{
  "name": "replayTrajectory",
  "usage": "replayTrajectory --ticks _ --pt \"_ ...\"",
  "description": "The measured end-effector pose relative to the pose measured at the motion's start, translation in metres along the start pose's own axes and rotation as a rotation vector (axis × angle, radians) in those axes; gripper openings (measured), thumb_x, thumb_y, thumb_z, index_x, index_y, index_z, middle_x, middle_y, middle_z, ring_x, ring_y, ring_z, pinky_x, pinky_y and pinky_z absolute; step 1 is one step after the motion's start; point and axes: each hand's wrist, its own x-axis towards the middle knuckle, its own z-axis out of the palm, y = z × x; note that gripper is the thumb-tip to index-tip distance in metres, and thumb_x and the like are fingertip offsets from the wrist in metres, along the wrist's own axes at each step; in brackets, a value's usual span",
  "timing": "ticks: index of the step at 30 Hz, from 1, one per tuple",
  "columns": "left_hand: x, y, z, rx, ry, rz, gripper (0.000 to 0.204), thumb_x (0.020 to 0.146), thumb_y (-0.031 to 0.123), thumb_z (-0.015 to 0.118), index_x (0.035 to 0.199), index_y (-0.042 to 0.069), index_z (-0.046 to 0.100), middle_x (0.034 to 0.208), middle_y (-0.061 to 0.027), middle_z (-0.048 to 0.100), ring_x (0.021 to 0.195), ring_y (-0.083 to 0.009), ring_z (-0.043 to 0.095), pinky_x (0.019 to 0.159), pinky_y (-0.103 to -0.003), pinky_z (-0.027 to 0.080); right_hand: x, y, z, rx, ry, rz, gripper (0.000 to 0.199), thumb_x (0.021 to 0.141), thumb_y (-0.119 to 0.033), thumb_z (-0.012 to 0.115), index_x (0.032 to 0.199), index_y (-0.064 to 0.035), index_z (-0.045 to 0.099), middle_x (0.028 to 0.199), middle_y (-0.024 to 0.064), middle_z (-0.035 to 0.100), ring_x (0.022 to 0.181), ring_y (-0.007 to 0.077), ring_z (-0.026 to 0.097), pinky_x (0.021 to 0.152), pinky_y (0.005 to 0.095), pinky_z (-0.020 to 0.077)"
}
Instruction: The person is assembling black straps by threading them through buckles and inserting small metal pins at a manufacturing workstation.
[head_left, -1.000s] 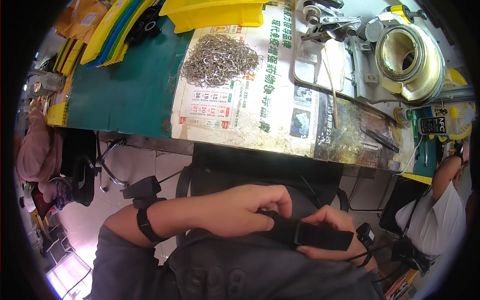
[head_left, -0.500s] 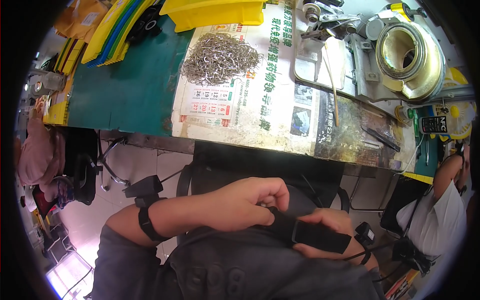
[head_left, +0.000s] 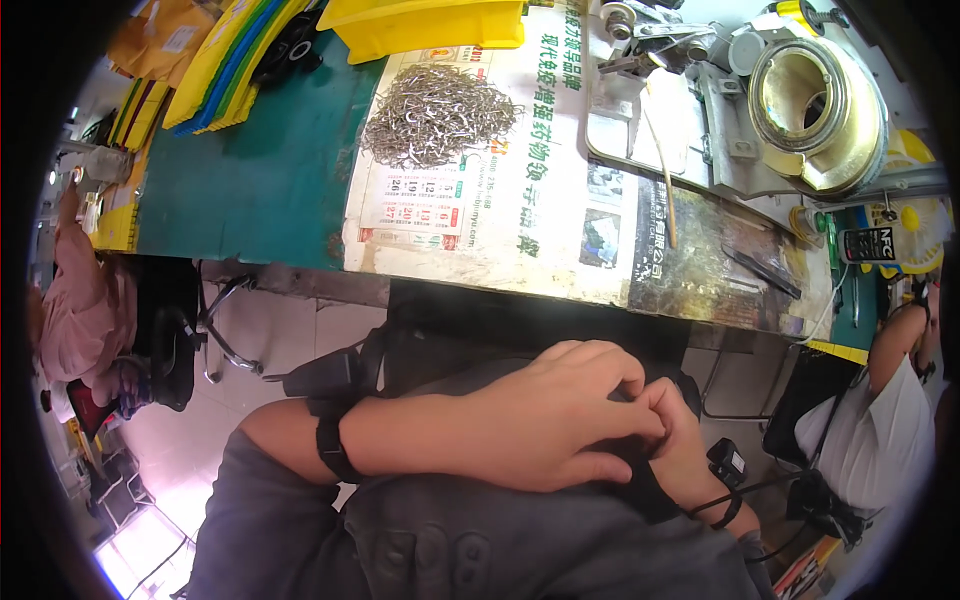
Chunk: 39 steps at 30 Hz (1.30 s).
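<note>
My left hand (head_left: 560, 420) reaches across my lap. Its fingers are bent over against my right hand, and its thumb stands a little apart. My right hand (head_left: 672, 435) is curled up against the left one's fingertips. Below the two hands shows a dark part of a black strap (head_left: 652, 490), mostly covered by my left hand and hard to tell from my dark clothing. What lies between the fingers of both hands is hidden. A black wristband with a box-shaped device (head_left: 335, 380) sits on my left wrist.
Ahead stands a workbench with a green mat (head_left: 250, 180) and a printed paper sheet (head_left: 400, 235). On it lie a heap of small metal hooks (head_left: 435, 115), a yellow bin (head_left: 425, 30), black tweezers (head_left: 762, 272) and a brass-coloured ring-shaped machine part (head_left: 820, 120). People sit at both sides.
My left hand has moved right and now overlaps my right hand. The black strap, earlier plain in my right hand with a rectangular buckle showing, is now largely covered. My right hand has turned upward.
</note>
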Motion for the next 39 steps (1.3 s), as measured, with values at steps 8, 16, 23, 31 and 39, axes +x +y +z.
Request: replayTrajectory --ticks 8,16,23,31,39 --pt "0.006 -0.012 -0.002 -0.160 0.010 0.173 0.022 0.085 0.025 0.076 0.091 0.007 0.063 0.120 -0.0178 0.050 0.119 -0.0387 0.047 0.101 -0.050 0.037 -0.003 -0.004 -0.002 -0.083 -0.084 -0.024 0.064 0.074 0.003 0.085 0.124 -0.0032 0.046 0.111 0.0047 0.058 0.101 0.0106 0.060 0.086 0.0239 0.0490" --pt "-0.008 -0.017 -0.013 -0.297 -0.099 -0.041 0.015 0.090 0.015 0.063 0.085 0.002 0.056 0.118 -0.0178 0.051 0.112 -0.0331 0.048 0.096 -0.043 0.039 -0.009 -0.011 -0.006 -0.022 -0.138 -0.026 0.057 0.078 0.008 0.080 0.122 -0.0029 0.046 0.114 0.0088 0.061 0.107 0.0130 0.062 0.091 0.0276 0.0516" --pt "-0.010 -0.011 -0.008 -0.401 -0.061 -0.100 0.011 0.089 0.013 0.064 0.085 0.005 0.057 0.110 -0.0141 0.058 0.096 -0.0291 0.057 0.086 -0.037 0.045 -0.010 -0.004 -0.023 0.235 -0.296 -0.028 0.048 0.080 0.017 0.071 0.116 -0.0001 0.045 0.106 0.0168 0.066 0.102 0.0222 0.069 0.088 0.0318 0.0560" --pt "-0.004 -0.008 0.000 -0.265 -0.043 -0.085 0.011 0.090 0.014 0.066 0.091 0.006 0.059 0.097 -0.0098 0.061 0.089 -0.0296 0.059 0.081 -0.038 0.046 -0.009 0.000 -0.022 0.248 -0.248 -0.031 0.046 0.081 0.019 0.069 0.114 0.0001 0.043 0.103 0.0209 0.067 0.093 0.0270 0.072 0.080 0.0334 0.0596" --pt "-0.003 -0.008 0.003 -0.245 0.082 -0.077 0.015 0.091 0.017 0.070 0.092 0.006 0.060 0.098 -0.0093 0.061 0.093 -0.0281 0.059 0.084 -0.038 0.046 -0.002 -0.002 -0.011 0.219 -0.244 -0.130 0.048 0.081 0.015 0.072 0.108 -0.0039 0.038 0.093 0.0177 0.066 0.084 0.0238 0.072 0.071 0.0330 0.0589"
